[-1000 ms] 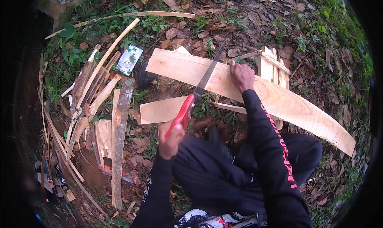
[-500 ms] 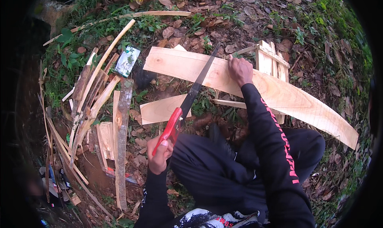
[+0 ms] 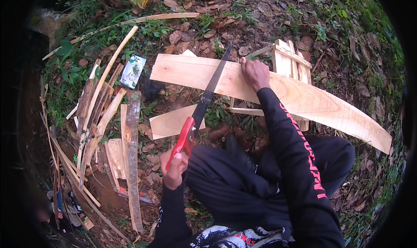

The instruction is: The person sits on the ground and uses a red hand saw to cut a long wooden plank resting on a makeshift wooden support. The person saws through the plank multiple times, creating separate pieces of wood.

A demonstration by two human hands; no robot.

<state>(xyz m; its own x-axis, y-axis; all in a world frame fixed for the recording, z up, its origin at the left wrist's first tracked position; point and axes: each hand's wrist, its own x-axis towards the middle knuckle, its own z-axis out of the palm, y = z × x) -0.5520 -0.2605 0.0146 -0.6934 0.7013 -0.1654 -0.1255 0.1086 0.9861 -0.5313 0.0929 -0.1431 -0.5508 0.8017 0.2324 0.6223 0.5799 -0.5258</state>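
Observation:
My left hand (image 3: 174,165) is closed round the red handle of a hand saw (image 3: 204,107). Its dark blade slants up and away, lying across a long pale wooden board (image 3: 299,98) near the board's left end. On the board, to the right of the blade, my right hand (image 3: 255,73) grips the far edge with fingers closed. The board reaches from the left of centre to the far right, and its right part tapers along a curve. A shorter pale plank piece (image 3: 171,123) lies on the ground below the board's left end, partly behind the saw.
Beneath the board stands a small frame of nailed wood (image 3: 284,59). To the left lie several sticks and slabs, one with bark (image 3: 134,161), and a white packet (image 3: 133,72). A long thin strip (image 3: 160,17) lies beyond. My folded legs (image 3: 243,178) are close below the board.
The whole view has shifted and turned slightly. Both hands keep their grips, and the saw stays at nearly the same place across the board.

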